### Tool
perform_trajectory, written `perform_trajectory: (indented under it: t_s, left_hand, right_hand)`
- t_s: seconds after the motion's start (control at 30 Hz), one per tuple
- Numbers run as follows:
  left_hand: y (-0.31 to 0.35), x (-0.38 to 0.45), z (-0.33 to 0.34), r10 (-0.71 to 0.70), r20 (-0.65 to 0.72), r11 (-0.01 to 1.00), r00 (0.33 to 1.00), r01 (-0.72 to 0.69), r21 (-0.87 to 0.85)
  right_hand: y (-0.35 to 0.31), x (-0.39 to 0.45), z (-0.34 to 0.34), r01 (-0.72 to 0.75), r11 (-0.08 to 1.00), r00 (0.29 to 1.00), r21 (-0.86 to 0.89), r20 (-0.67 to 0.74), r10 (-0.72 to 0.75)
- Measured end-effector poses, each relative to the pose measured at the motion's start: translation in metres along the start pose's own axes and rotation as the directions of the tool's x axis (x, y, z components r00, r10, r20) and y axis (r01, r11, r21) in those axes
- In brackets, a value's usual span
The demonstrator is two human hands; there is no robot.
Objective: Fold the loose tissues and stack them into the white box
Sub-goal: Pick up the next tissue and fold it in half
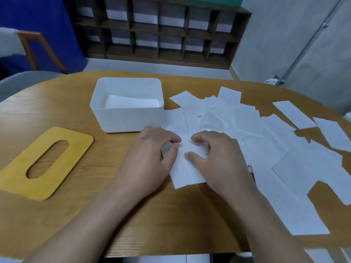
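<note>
Your left hand [150,154] and right hand [218,156] each pinch the same tissue [187,173], lying flat on the counter [171,215] just in front of the white box [126,111], which already holds folded sheets. It overlaps the loose tissues [266,141] at your right, so lifting may drag a neighbour along. Uneven pinches would skew the crease, and the sheet could tear.

The tissue [187,168] I pinch is plain white. Left of my grip the box [121,118] is white, the slotted lid [45,162] mustard yellow. Under my hands the table [171,215] shows tan wood grain; beyond, the shelf [161,31] is dark brown.
</note>
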State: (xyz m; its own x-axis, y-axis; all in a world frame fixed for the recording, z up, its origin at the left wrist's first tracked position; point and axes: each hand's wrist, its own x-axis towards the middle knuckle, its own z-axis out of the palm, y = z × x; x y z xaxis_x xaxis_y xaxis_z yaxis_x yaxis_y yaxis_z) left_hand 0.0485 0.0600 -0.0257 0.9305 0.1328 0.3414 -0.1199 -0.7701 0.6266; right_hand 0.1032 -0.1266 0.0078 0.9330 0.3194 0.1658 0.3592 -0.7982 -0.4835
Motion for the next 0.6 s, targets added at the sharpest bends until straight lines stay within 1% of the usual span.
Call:
perform_trajectory:
  t_s: [0.1, 0.2, 0.3, 0.4, 0.47, 0.53, 0.6]
  left_hand:
    - [-0.003, 0.0, 0.005, 0.009, 0.045, 0.999, 0.999, -0.011, 0.037]
    - [-0.003, -0.004, 0.01, 0.025, 0.125, 0.994, 0.992, -0.038, 0.105]
    - [-0.002, -0.005, 0.011, 0.03, 0.134, 0.99, 0.991, -0.048, 0.134]
    - [-0.002, -0.004, 0.011, 0.025, 0.135, 0.988, 0.99, -0.046, 0.149]
    - [-0.002, -0.003, 0.011, 0.02, 0.138, 0.988, 0.99, -0.041, 0.146]
    - [-0.002, -0.004, 0.011, 0.016, 0.138, 0.99, 0.99, -0.036, 0.138]
    - [-0.001, -0.004, 0.011, 0.004, 0.126, 0.993, 0.992, -0.019, 0.12]
  right_hand:
    - [0.007, -0.002, -0.006, -0.098, 0.991, 0.991, -0.096, -0.099, 0.088]
    - [0.016, -0.009, -0.011, -0.161, 0.974, 0.986, -0.162, -0.063, 0.152]
    - [0.02, -0.015, -0.008, -0.154, 0.976, 0.988, -0.155, -0.017, 0.154]
    - [0.019, -0.015, -0.006, -0.131, 0.987, 0.991, -0.088, 0.007, 0.132]
    - [0.017, -0.014, -0.005, -0.142, 0.989, 0.989, -0.032, 0.039, 0.144]
    - [0.015, -0.014, -0.004, -0.153, 0.986, 0.987, 0.067, 0.064, 0.149]
    - [0.014, -0.014, -0.001, -0.13, 0.972, 0.991, 0.194, 0.031, 0.127]
